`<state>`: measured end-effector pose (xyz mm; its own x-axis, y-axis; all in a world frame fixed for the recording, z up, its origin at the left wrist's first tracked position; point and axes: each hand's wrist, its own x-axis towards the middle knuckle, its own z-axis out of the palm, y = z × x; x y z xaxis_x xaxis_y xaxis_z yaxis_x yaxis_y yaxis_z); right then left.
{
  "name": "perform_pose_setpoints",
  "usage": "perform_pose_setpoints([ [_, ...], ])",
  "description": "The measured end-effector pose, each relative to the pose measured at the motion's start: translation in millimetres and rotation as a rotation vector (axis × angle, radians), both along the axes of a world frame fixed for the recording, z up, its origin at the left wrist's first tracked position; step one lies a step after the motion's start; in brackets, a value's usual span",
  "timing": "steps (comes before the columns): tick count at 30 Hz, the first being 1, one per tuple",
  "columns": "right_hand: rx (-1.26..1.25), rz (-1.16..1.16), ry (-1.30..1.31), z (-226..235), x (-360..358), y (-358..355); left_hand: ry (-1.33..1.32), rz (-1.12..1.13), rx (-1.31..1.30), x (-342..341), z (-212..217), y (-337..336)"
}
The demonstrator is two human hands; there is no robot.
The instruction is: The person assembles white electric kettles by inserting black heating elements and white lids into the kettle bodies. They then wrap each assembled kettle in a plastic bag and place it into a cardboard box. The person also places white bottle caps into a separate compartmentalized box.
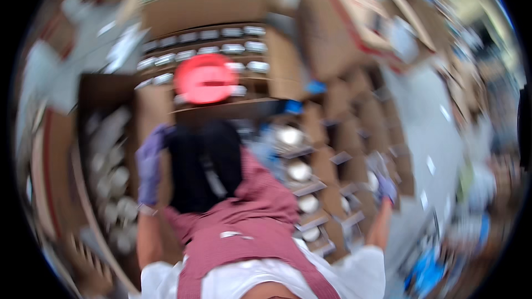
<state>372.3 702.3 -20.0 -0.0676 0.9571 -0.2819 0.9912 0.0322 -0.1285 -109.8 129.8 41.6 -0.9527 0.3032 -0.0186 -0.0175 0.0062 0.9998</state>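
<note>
The whole picture is smeared by motion. My left hand [148, 169], in a purple glove, lies along the edge of a cardboard box [153, 112] beside my left knee; its fingers are too blurred to show whether they grip. Out to the right, my right hand [387, 189], also gloved in purple, is over a divided carton [363, 116]. Its fingers seem closed on a clear, glass-like vessel [377, 163] at the carton's far-right cells. White round-topped items [299, 171] sit in cells nearer my lap.
A red round lid or basin [205, 78] lies on a carton of rows of silver-white tops [208, 35]. On the left an open box [83, 94] holds several white round things [119, 177]. A large carton [343, 27] stands behind on the right, by grey floor [426, 116].
</note>
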Motion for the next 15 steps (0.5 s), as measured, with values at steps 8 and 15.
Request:
perform_pose_setpoints([
  [8,0.2,0.411,0.181,25,-123,-35,0.075,0.659,-0.432,-114,-156,-190],
  [15,0.197,0.689,0.19,76,-267,-128,0.047,1.148,-0.837,-227,-258,-348],
])
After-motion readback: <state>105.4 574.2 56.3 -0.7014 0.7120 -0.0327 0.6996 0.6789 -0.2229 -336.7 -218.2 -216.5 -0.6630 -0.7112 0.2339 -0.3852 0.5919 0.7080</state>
